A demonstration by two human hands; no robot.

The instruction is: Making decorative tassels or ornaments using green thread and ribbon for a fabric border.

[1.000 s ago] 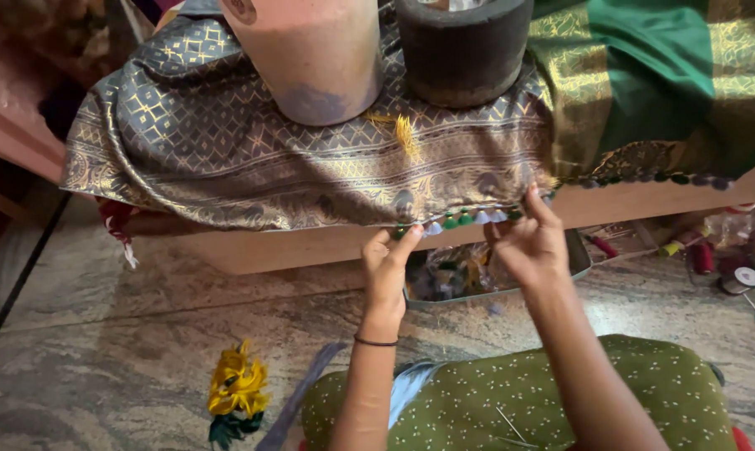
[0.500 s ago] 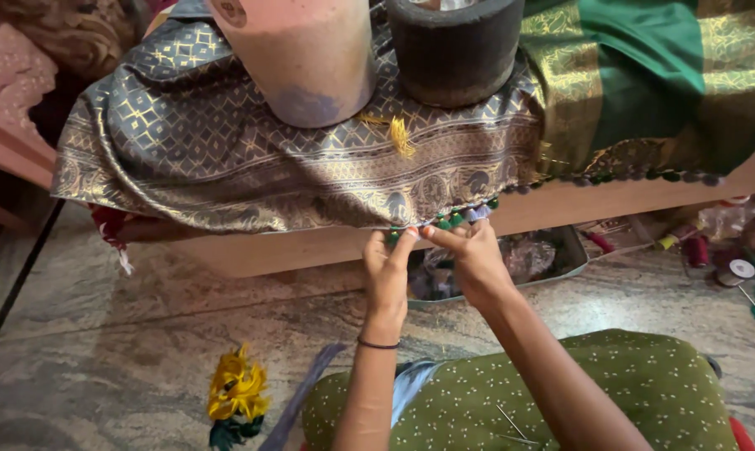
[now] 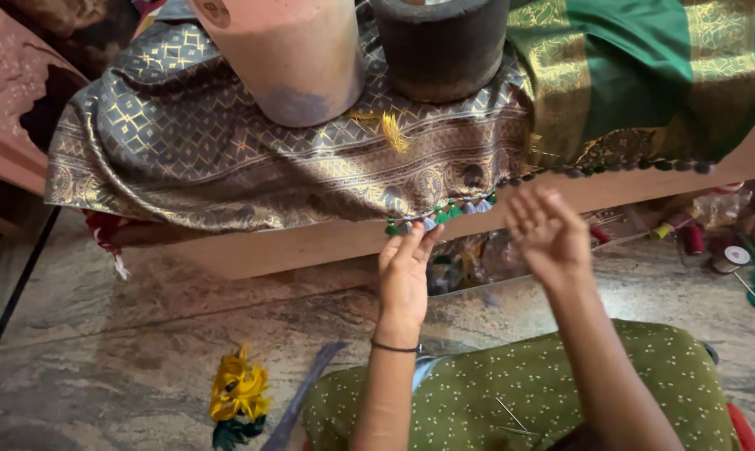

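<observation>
Head view of tassel work on a sari border. The left hand [image 3: 405, 271] reaches up to the hem of the grey and gold brocade sari [image 3: 227, 159], its fingertips closed together on the edge just below the row of small green and white tassels [image 3: 440, 215] that hangs from that hem; whether a thread or a tassel itself sits in the pinch cannot be told. The right hand [image 3: 549, 234] is raised just to the right, fingers apart and slightly curled, holding nothing visible and clear of the cloth. The sari is draped over a low wooden bench [image 3: 310, 246] so that its border falls over the front edge, within reach of the seated person. Two heavy cylinders, a pale clay-coloured pot [image 3: 285, 58] and a dark stone mortar [image 3: 444, 50], stand on the fabric, seemingly as weights that keep it from sliding. A green and gold sari [image 3: 661, 75] lies beside it on the right, its own edge already beaded with dark knots. On the stone floor [image 3: 101, 334] lie a bunch of yellow thread [image 3: 237, 388], and thread spools [image 3: 711, 242] at far right.
</observation>
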